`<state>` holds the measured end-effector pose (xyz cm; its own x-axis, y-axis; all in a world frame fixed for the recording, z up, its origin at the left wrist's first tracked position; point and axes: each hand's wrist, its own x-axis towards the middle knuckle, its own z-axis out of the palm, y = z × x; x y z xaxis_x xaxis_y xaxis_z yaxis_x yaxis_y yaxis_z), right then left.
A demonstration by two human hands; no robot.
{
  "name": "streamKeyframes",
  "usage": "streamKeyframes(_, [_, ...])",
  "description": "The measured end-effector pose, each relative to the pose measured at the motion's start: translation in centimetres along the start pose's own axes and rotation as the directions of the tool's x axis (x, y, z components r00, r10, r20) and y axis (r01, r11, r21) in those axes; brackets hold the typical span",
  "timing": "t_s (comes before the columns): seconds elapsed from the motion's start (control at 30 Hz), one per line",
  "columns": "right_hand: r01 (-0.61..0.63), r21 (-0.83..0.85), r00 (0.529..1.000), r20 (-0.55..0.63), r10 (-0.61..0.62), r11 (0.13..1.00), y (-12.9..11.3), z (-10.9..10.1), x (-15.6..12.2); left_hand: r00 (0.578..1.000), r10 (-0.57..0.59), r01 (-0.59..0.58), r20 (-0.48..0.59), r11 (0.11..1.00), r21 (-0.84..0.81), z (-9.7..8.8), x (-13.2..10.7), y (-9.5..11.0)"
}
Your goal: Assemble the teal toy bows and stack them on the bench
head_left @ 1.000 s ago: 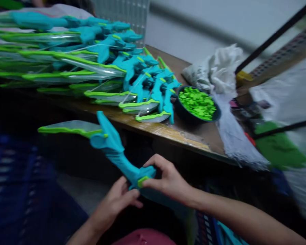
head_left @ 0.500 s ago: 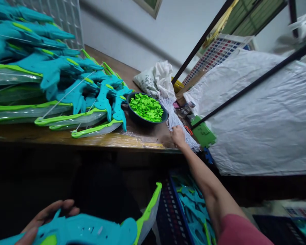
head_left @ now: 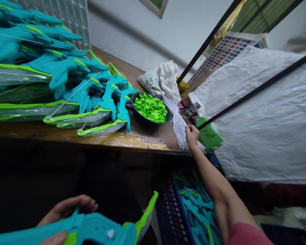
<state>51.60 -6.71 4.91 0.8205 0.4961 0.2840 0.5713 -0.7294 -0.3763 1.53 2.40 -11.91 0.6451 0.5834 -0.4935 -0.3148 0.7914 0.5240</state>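
Note:
My left hand (head_left: 66, 212) is wrapped around the teal body of a toy bow (head_left: 102, 226) with a lime-green limb, low in the view. On the table's right end, my right hand (head_left: 192, 136) reaches out with fingers closed, over a bundle of white strings (head_left: 178, 124). Whatever lies between those fingers is hidden. Left of the strings stands a dark bowl (head_left: 142, 119) full of small lime-green plastic pieces (head_left: 153, 107). Many similar toy bows (head_left: 103, 95), some with white strings, are piled on the table's left side.
A white sack (head_left: 156, 80) sits behind the bowl. Beside my right hand is a green foam piece (head_left: 209, 132), with a dark bar (head_left: 245, 97) slanting across a large white sheet (head_left: 265, 129). Below the table (head_left: 132, 139), a blue crate (head_left: 180, 204) holds more teal parts.
My right hand has shifted right across the string bundle, covering the spot where an orange-red item showed. My left hand's fingers have moved a little over the toy bow. The view has shifted slightly.

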Motion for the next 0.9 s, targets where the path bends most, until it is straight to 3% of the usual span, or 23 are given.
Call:
streamKeyframes(0.1, [0.158, 0.208, 0.972, 0.138, -0.189, 0.965, -4.5, 0.3, -6.5, 0.997, 0.018, -0.021, 0.074, 0.999, 0.041, 2.7, -1.2, -0.3])
streamKeyframes(0.17, [0.254, 0.352, 0.886, 0.289, -0.363, 0.901, -7.7, 0.5, -12.3, 0.985, 0.075, -0.082, 0.155, 0.996, 0.038, 5.0, -2.5, -0.5])
streamKeyframes(0.2, [0.297, 0.441, 0.791, 0.384, -0.477, 0.847, -9.1, 0.5, -15.1, 0.972, 0.091, -0.099, 0.215, 0.995, 0.025, 6.1, -3.1, -0.5])
streamKeyframes(0.27, [0.34, 0.629, 0.486, 0.519, -0.704, 0.699, -11.2, 0.2, -20.1, 0.932, 0.111, -0.111, 0.344, 0.994, -0.019, 7.4, -3.7, -0.5])
streamKeyframes(0.33, [0.336, 0.725, 0.227, 0.558, -0.799, 0.602, -12.4, -0.2, -23.1, 0.902, 0.137, -0.124, 0.409, 0.991, -0.059, 7.5, -4.0, -0.3])
streamKeyframes(0.43, [0.244, 0.794, -0.08, 0.589, -0.804, 0.558, -13.0, 0.0, -24.1, 0.915, 0.184, -0.16, 0.359, 0.982, -0.096, 6.1, -4.4, 0.4])
streamKeyframes(0.47, [0.173, 0.811, -0.15, 0.582, -0.799, 0.559, -13.1, 0.4, -23.9, 0.921, 0.204, -0.179, 0.332, 0.978, -0.105, 5.5, -4.5, 0.5])
streamKeyframes(0.5, [0.101, 0.811, -0.163, 0.584, -0.795, 0.576, -13.4, 1.0, -23.6, 0.923, 0.222, -0.196, 0.313, 0.974, -0.112, 5.1, -4.7, 0.6])
streamKeyframes(0.53, [0.029, 0.792, -0.115, 0.609, -0.785, 0.61, -13.8, 1.7, -23.4, 0.921, 0.239, -0.214, 0.308, 0.97, -0.115, 4.7, -4.9, 0.7])
streamKeyframes(0.63, [-0.26, 0.656, 0.161, 0.753, -0.638, 0.709, -16.0, 4.2, -23.3, 0.899, 0.258, -0.242, 0.353, 0.966, -0.089, 4.7, -5.3, 0.5])
streamKeyframes(0.67, [-0.393, 0.612, 0.204, 0.785, -0.584, 0.686, -16.9, 4.9, -23.5, 0.894, 0.253, -0.241, 0.37, 0.967, -0.079, 4.9, -5.4, 0.4])
streamKeyframes(0.77, [-0.745, 0.501, 0.212, 0.804, -0.556, 0.441, -20.1, 6.4, -23.9, 0.895, 0.239, -0.234, 0.376, 0.97, -0.059, 5.6, -5.6, 0.1])
streamKeyframes(0.83, [-0.848, 0.455, 0.241, 0.788, -0.566, 0.272, -22.1, 6.8, -23.3, 0.905, 0.233, -0.229, 0.356, 0.972, -0.053, 5.7, -5.8, 0.0])
streamKeyframes(0.9, [-0.876, 0.458, 0.304, 0.765, -0.568, 0.148, -23.6, 6.7, -22.1, 0.907, 0.255, -0.251, 0.336, 0.966, -0.054, 5.6, -6.1, -0.1])
